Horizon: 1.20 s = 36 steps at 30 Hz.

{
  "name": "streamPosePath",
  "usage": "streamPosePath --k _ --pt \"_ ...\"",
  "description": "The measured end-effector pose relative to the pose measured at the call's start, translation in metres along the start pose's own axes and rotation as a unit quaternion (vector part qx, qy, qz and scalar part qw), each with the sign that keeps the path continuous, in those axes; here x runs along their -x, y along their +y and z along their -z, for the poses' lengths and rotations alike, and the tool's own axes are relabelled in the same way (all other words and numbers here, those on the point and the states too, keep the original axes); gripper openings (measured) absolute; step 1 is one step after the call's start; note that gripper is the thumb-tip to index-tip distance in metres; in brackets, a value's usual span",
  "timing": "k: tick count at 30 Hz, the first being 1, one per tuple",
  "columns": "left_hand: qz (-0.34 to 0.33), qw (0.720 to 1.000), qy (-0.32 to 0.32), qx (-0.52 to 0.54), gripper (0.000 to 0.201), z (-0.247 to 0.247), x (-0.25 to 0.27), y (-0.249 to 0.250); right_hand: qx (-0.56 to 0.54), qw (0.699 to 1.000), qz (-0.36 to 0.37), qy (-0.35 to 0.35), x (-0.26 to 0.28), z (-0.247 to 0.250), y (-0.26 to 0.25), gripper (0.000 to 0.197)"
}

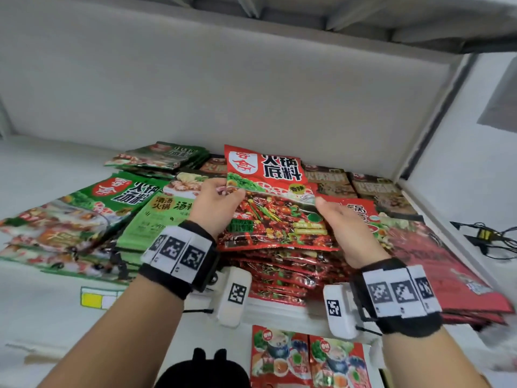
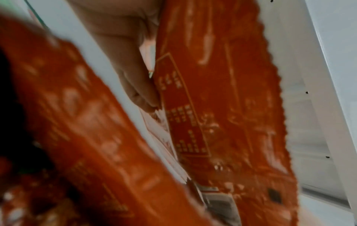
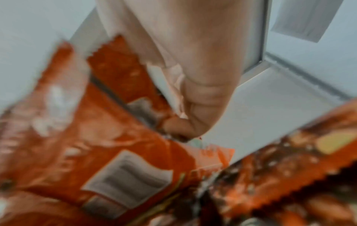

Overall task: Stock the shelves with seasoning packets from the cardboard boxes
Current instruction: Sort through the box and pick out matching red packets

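Note:
A bundle of red hot-pot seasoning packets [image 1: 268, 191] is tilted up over the middle stack of red packets [image 1: 279, 264] on the white shelf [image 1: 42, 169]. My left hand [image 1: 218, 203] pinches the bundle's left edge; my right hand [image 1: 344, 222] grips its right edge with the thumb on top. The left wrist view shows my fingers [image 2: 139, 91] curled against the packets' red backs [image 2: 222, 107]. In the blurred right wrist view my thumb [image 3: 203, 99] presses on a red packet [image 3: 115, 152]. No cardboard box is in view.
Green packet stacks [image 1: 84, 214] lie on the left, another red stack [image 1: 436, 259] on the right, brown packets [image 1: 363, 186] at the back. More red packets [image 1: 307, 359] stand on the shelf below. The shelf's right wall [image 1: 436, 130] is close; cables [image 1: 486, 236] lie beyond it.

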<state>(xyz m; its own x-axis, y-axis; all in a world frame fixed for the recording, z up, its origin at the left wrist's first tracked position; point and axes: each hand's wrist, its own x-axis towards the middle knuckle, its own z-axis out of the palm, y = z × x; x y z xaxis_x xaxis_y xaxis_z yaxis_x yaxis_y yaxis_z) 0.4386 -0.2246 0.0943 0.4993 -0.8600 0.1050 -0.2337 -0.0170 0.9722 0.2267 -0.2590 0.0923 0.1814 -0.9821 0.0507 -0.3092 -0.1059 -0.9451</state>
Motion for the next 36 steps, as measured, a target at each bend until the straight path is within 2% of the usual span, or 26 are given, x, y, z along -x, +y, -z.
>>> streamPosePath --k 2,4,6,8,11,12,15,18,20,22,25,28,30,32,34,36 --pt "-0.001 1.0 -0.006 -0.007 0.043 -0.01 0.002 0.004 -0.013 1.0 0.005 -0.01 0.003 -0.003 0.0 0.008" --pt "-0.02 0.999 -0.015 -0.039 0.045 -0.013 0.003 0.006 -0.086 0.996 -0.005 0.031 0.003 -0.003 -0.001 0.018" --pt "-0.072 0.986 -0.021 -0.148 0.043 -0.011 0.008 0.009 -0.07 0.995 -0.001 0.071 0.0 -0.001 0.003 0.021" --pt "-0.116 0.948 -0.046 -0.294 0.037 -0.008 0.012 0.009 0.039 0.995 0.029 0.093 0.002 -0.001 0.006 0.015" --pt "-0.089 0.885 -0.118 -0.442 0.041 -0.005 0.016 0.005 0.235 0.965 0.074 0.085 0.006 -0.007 0.005 0.013" --pt "-0.079 0.873 -0.133 -0.463 0.044 -0.005 0.018 0.003 0.249 0.962 0.079 0.075 0.006 -0.009 0.004 0.017" --pt "-0.086 0.848 -0.152 -0.5 0.045 -0.005 0.019 0.002 0.173 0.982 0.064 0.041 0.006 -0.017 0.002 0.009" --pt "-0.083 0.855 -0.184 -0.478 0.047 -0.001 0.02 0.002 0.163 0.985 0.039 0.049 0.009 -0.02 0.002 0.016" --pt "-0.097 0.88 -0.189 -0.425 0.049 0.005 0.022 0.006 0.134 0.988 0.012 0.079 0.015 -0.016 0.001 0.033" --pt "-0.14 0.904 -0.174 -0.364 0.047 0.011 0.025 0.013 0.09 0.986 -0.015 0.136 0.025 -0.008 0.001 0.052" --pt "-0.214 0.909 -0.17 -0.314 0.041 0.014 0.035 0.026 0.055 0.975 -0.013 0.213 0.051 0.0 0.001 0.046" --pt "-0.273 0.888 -0.223 -0.295 0.038 0.004 0.056 0.033 0.039 0.96 -0.028 0.275 0.096 0.0 0.009 0.03" --pt "-0.294 0.862 -0.287 -0.296 0.038 -0.008 0.077 0.03 0.041 0.953 -0.056 0.296 0.132 -0.002 0.022 0.022" --pt "-0.303 0.829 -0.359 -0.302 0.038 -0.02 0.103 0.019 0.039 0.942 -0.105 0.317 0.173 -0.004 0.039 0.024" --pt "-0.308 0.798 -0.425 -0.296 0.039 -0.033 0.137 0.003 0.031 0.918 -0.149 0.366 0.222 -0.004 0.057 0.026" --pt "-0.304 0.77 -0.486 -0.28 0.038 -0.045 0.179 -0.012 0.028 0.892 -0.19 0.41 0.277 -0.001 0.073 0.019"
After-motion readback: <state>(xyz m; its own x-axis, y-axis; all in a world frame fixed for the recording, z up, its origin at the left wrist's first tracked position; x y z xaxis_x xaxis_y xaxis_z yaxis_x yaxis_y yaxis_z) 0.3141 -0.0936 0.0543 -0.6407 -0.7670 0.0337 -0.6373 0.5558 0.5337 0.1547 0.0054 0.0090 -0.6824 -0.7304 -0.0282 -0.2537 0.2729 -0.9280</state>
